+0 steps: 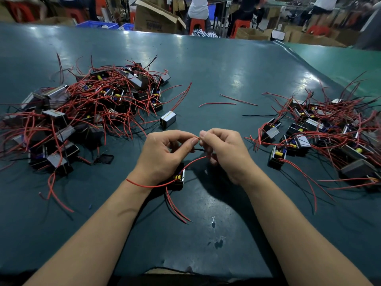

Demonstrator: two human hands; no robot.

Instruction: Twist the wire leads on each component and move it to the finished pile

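Two hands over the green desk, left hand and right hand each with grip pinched on one red wire lead, black component beneath the left wrist, wired piles at both sides.

No legible text anywhere. Dark printing on the side of an open cardboard box beyond the far edge of the bench, too blurred to read; no readable markings on the components.

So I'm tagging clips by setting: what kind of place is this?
Probably an electronics assembly workshop: piles of wired components on a green-matted bench, cardboard boxes, and seated workers behind.
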